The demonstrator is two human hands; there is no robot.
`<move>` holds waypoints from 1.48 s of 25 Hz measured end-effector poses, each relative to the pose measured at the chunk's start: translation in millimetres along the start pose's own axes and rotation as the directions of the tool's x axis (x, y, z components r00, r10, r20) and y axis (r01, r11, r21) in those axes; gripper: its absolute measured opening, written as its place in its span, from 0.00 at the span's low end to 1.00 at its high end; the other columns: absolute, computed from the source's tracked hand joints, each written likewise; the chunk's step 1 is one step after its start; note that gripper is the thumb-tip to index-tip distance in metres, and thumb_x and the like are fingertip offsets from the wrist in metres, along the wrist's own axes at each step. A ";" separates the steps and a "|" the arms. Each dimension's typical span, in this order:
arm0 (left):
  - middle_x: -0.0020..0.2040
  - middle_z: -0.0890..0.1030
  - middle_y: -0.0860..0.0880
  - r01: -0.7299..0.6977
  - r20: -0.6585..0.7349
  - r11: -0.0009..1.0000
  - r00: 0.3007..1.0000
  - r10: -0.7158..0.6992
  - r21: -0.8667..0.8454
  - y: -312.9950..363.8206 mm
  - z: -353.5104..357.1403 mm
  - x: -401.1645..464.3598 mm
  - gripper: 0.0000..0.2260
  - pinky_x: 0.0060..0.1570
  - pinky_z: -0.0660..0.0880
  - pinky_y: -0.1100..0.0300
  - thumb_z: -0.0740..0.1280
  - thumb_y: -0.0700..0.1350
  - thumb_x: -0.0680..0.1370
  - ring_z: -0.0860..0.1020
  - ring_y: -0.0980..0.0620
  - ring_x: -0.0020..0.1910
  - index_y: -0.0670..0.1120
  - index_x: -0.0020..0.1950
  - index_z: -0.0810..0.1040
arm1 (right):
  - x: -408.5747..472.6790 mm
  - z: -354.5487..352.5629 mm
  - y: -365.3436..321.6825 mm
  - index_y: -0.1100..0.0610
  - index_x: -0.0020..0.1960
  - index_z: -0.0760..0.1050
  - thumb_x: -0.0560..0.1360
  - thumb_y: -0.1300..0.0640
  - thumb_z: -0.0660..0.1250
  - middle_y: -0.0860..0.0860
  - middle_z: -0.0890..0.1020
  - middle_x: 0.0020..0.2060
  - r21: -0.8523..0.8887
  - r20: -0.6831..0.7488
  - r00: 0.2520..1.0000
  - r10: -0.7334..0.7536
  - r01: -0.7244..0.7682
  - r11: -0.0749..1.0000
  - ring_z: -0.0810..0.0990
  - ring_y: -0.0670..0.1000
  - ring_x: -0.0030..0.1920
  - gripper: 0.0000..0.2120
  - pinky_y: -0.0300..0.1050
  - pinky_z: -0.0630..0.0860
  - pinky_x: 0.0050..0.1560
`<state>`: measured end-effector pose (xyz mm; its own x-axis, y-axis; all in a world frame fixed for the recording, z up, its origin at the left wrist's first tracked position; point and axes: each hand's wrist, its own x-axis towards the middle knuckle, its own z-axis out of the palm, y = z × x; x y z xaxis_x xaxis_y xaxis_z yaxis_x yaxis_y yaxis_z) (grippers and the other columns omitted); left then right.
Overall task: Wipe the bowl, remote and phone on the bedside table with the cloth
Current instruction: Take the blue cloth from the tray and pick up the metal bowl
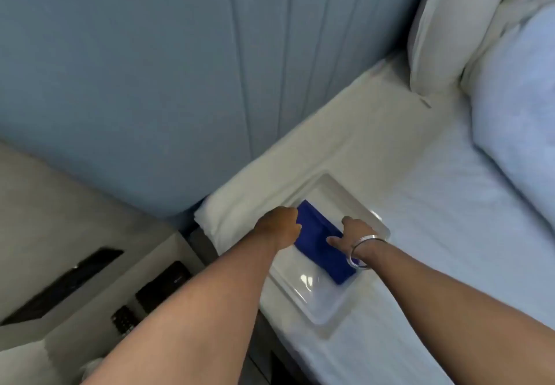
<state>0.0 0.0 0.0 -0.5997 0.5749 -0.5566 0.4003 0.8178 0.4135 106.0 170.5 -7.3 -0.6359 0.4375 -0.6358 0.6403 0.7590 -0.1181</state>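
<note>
Fingers of the left hand are curling over the upper-left end of the blue cloth and clenching onto it, just left of the frame's centre. Starting at the lower left of the frame, the grey worktop is carrying a black phone lying flat, with a dark remote just below it and partly hidden behind the left forearm. Moving right, the folded cloth is lying inside a clear plastic tray, which is resting on the white bed near its edge. Further right, the right hand, wearing a silver bangle at the wrist, is pressing spread, released fingers onto the cloth's lower-right part. White pillows are leaning at the upper right.
</note>
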 end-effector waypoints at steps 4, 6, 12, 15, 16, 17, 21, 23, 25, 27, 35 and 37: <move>0.59 0.81 0.42 0.207 -0.025 0.978 0.978 -0.207 -0.016 16.1 42.4 44.3 0.14 0.54 0.78 0.53 0.66 0.50 0.80 0.80 0.43 0.57 0.41 0.60 0.76 | 27.8 28.6 9.2 0.55 0.52 0.68 0.56 0.34 0.73 0.53 0.76 0.46 0.028 0.111 0.992 0.065 -0.068 0.997 0.75 0.54 0.42 0.35 0.46 0.72 0.38; 0.55 0.82 0.45 0.274 -0.132 0.961 0.955 -0.266 0.045 26.6 59.1 53.6 0.12 0.49 0.79 0.54 0.69 0.51 0.79 0.81 0.46 0.53 0.43 0.56 0.77 | 38.5 40.4 15.2 0.53 0.47 0.66 0.51 0.34 0.74 0.49 0.76 0.40 0.093 0.092 0.993 0.072 -0.080 0.992 0.76 0.51 0.39 0.34 0.45 0.70 0.33; 0.41 0.79 0.47 0.215 0.033 0.894 0.975 -0.220 -0.394 16.1 46.2 48.9 0.07 0.37 0.74 0.57 0.69 0.41 0.75 0.80 0.45 0.44 0.44 0.40 0.72 | 42.6 38.9 21.6 0.53 0.45 0.76 0.59 0.47 0.77 0.50 0.83 0.40 0.394 0.332 0.938 -0.099 -0.042 0.918 0.81 0.51 0.41 0.19 0.44 0.76 0.39; 0.42 0.82 0.48 0.182 0.180 0.656 0.981 -0.072 -0.732 -15.0 0.2 6.5 0.06 0.41 0.77 0.58 0.70 0.42 0.73 0.81 0.49 0.44 0.42 0.46 0.78 | 21.7 19.2 9.0 0.52 0.51 0.78 0.62 0.53 0.77 0.49 0.84 0.45 0.634 0.296 0.931 -0.214 -0.025 0.773 0.82 0.53 0.46 0.18 0.43 0.78 0.43; 0.47 0.84 0.48 0.187 0.213 0.588 0.977 -0.025 -0.787 -27.7 -13.8 -10.5 0.10 0.43 0.80 0.57 0.71 0.43 0.73 0.83 0.50 0.47 0.43 0.53 0.80 | 12.7 11.3 1.3 0.51 0.53 0.77 0.63 0.53 0.78 0.50 0.84 0.47 0.683 0.276 0.927 -0.253 -0.005 0.730 0.82 0.53 0.48 0.20 0.45 0.79 0.45; 0.53 0.85 0.48 0.195 0.228 0.515 0.974 0.002 -0.835 -43.4 -27.7 -30.1 0.15 0.46 0.81 0.56 0.72 0.44 0.72 0.83 0.50 0.51 0.45 0.58 0.80 | 2.9 3.4 -10.9 0.51 0.55 0.76 0.62 0.52 0.78 0.50 0.84 0.49 0.710 0.278 0.908 -0.313 0.025 0.704 0.82 0.53 0.49 0.23 0.47 0.79 0.48; 0.55 0.85 0.47 0.133 0.156 0.339 0.987 0.040 -0.931 -112.8 -78.4 -117.0 0.18 0.57 0.77 0.46 0.73 0.46 0.69 0.81 0.48 0.56 0.48 0.59 0.80 | -50.7 -28.5 -102.8 0.47 0.57 0.76 0.64 0.48 0.77 0.47 0.84 0.52 0.708 0.441 0.629 -0.640 0.195 0.679 0.82 0.48 0.53 0.23 0.41 0.78 0.49; 0.52 0.85 0.50 0.062 0.103 0.323 0.989 0.111 -0.944 -151.3 -98.9 -160.3 0.15 0.56 0.78 0.47 0.75 0.46 0.69 0.82 0.50 0.54 0.51 0.55 0.82 | -78.8 -28.4 -167.3 0.48 0.52 0.80 0.65 0.48 0.76 0.45 0.85 0.48 0.712 0.417 0.530 -0.739 0.315 0.628 0.82 0.46 0.50 0.16 0.37 0.77 0.47; 0.49 0.86 0.52 0.022 0.037 0.299 0.998 0.044 -0.954 -199.5 -112.9 -203.2 0.11 0.50 0.80 0.53 0.75 0.45 0.69 0.83 0.53 0.51 0.53 0.51 0.84 | -101.5 -6.0 -230.6 0.52 0.52 0.80 0.65 0.53 0.76 0.49 0.85 0.48 0.754 0.365 0.513 -0.777 0.327 0.569 0.83 0.50 0.50 0.16 0.41 0.78 0.48; 0.46 0.86 0.52 0.005 -0.061 0.318 0.978 -0.198 -0.948 -264.7 -109.6 -245.1 0.09 0.45 0.80 0.56 0.75 0.44 0.71 0.83 0.55 0.47 0.51 0.50 0.84 | -120.3 36.6 -293.1 0.55 0.58 0.77 0.68 0.60 0.74 0.54 0.83 0.54 0.772 0.390 0.493 -0.778 0.284 0.568 0.82 0.53 0.54 0.19 0.46 0.79 0.51; 0.54 0.84 0.37 0.350 0.077 0.162 0.578 -0.812 -0.923 -471.1 127.6 -310.2 0.12 0.46 0.79 0.52 0.73 0.50 0.74 0.83 0.42 0.49 0.44 0.52 0.80 | -151.8 230.5 -393.4 0.52 0.46 0.77 0.68 0.57 0.69 0.54 0.84 0.45 0.328 0.592 0.698 -0.402 0.247 0.912 0.81 0.56 0.45 0.07 0.50 0.77 0.44; 0.52 0.84 0.38 0.606 0.198 0.139 0.455 -0.868 -0.783 -503.0 197.9 -315.9 0.21 0.45 0.77 0.53 0.75 0.55 0.69 0.82 0.41 0.52 0.40 0.53 0.80 | -150.9 263.2 -386.9 0.50 0.45 0.76 0.67 0.55 0.70 0.51 0.83 0.41 0.258 0.598 0.727 -0.339 0.226 0.939 0.80 0.54 0.42 0.08 0.45 0.73 0.36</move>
<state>125.2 -588.0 -174.8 -0.4830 -0.4436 -0.7549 -0.8507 0.4420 0.2845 67.7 -316.0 -66.5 -0.4217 -0.2276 -0.8777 0.5688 0.6874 -0.4516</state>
